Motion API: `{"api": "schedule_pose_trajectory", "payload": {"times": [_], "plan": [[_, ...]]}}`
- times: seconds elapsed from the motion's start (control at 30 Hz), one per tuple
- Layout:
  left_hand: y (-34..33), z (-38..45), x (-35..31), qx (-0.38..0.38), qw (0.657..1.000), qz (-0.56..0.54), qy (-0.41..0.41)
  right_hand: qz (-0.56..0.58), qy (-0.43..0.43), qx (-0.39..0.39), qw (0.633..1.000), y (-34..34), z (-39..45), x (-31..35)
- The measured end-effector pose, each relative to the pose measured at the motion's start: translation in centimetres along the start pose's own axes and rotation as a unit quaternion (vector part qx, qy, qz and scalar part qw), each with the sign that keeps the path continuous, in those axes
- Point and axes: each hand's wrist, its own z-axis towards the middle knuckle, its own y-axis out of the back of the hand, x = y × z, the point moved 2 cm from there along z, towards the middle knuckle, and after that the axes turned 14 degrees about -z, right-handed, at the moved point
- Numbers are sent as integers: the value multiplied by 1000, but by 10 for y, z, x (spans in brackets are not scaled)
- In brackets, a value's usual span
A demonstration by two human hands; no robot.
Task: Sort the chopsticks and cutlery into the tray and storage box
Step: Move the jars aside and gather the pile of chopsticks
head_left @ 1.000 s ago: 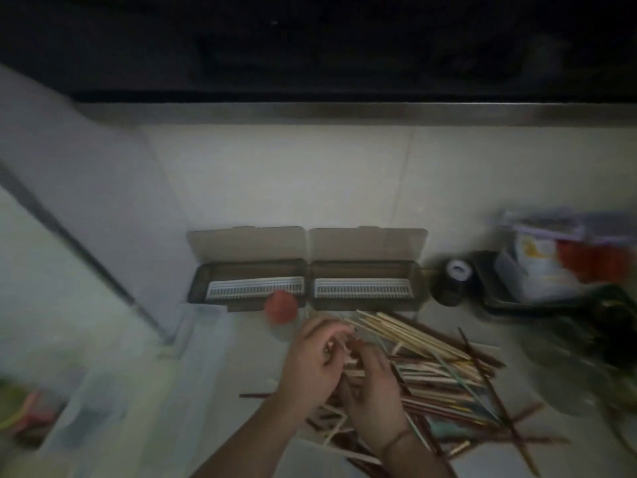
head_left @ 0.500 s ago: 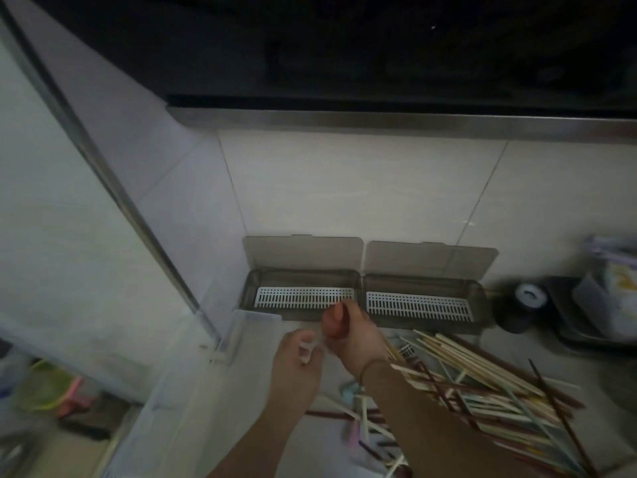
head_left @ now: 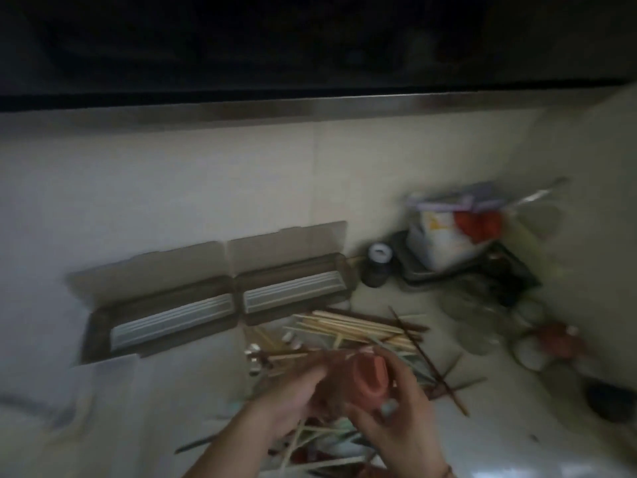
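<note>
Since half a second ago: both hands back from storage boxes (head_left: 220, 305) to chopstick pile (head_left: 358, 329). Head view, blurred: right hand (head_left: 396, 426) and left hand (head_left: 293, 401) curled round reddish spoon (head_left: 370, 376), pile at twelve o'clock. No readable writing.

Bare forearms, thin wrist band (head_left: 447, 471) (right side, blurred)
</note>
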Motion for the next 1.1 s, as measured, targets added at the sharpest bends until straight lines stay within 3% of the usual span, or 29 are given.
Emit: {"api": "schedule_pose_trajectory", "payload": {"times": [0.17, 0.37, 0.63, 0.83, 1.1], "plan": [[-100, 55, 50, 65, 983, 173, 14, -56, -85, -136, 985, 88, -42, -68], [-199, 112, 110, 154, 903, 399, -36, -97, -206, -332, 916, 165, -69, -145], [-280, 153, 159, 213, 817, 531, -72, -92, -288, -400, 865, 210, -80, -212], [-292, 172, 177, 179, 841, 509, -37, -21, -324, -383, 865, 205, -80, -245], [-286, 190, 195, 159, 877, 454, -16, -54, -308, -371, 875, 204, -69, -260]]}}
